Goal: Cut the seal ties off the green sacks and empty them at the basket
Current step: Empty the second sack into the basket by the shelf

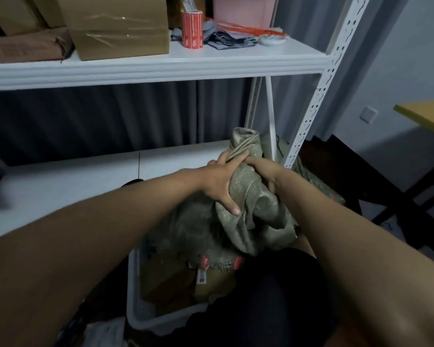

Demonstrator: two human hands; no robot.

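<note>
Emptying appears to be the step in hand: above the white basket [145, 319], where brown parcels [166, 279] already lie, a green sack [251, 196] is held bunched up and tipped. It is gripped by both hands, the left hand [221, 184] spread and clutching the cloth, the right hand [266, 174] curled round its far side. Next, a firm shake is probably called for. Beyond the basket, a second sack [308, 176] is seen against the shelf post [318, 96].

You've got a white metal shelf unit [161, 63] across the top w/ cardboard boxes [118, 28] upper left, dark curtain [110, 116] behind, yellow-topped table [426, 116] far right, dim light.
</note>
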